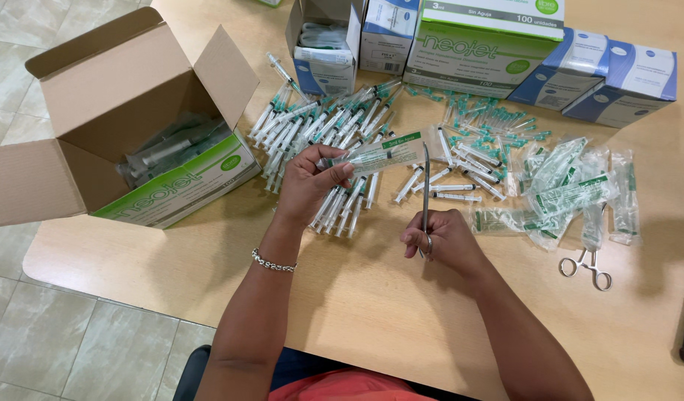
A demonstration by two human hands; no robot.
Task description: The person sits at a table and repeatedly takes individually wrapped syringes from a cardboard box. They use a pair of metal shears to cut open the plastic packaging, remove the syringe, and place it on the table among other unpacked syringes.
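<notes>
1. While the person sits at the wooden table, the left hand is raised above it with fingers closed round one end of a wrapped syringe; the packet lies level, its green-edged end pointing toward the right hand.
2. The right hand is closed round the ring handles of a pair of scissors; the blades stand upright with their tips just beside the far end of the packet; whether they touch it cannot be told; the blades appear together.
3. Under and beyond the left hand lies a heap of unwrapped syringes with green plungers, spread fan-wise on the table; a smaller scatter of green-capped pieces lies beyond the scissors.
4. To the right of the right hand, a pile of torn clear wrappers covers the table; a second pair of metal scissors lies flat just in front of it, well apart from both hands.
5. At the left edge of the table an open cardboard box stands with flaps spread; more wrapped syringes show inside it.
6. Along the far edge stand a green and white carton and several blue and white boxes; one of them, at the left, is open at the front.
7. A beaded bracelet sits on the left wrist; a ring shows on a right finger.
</notes>
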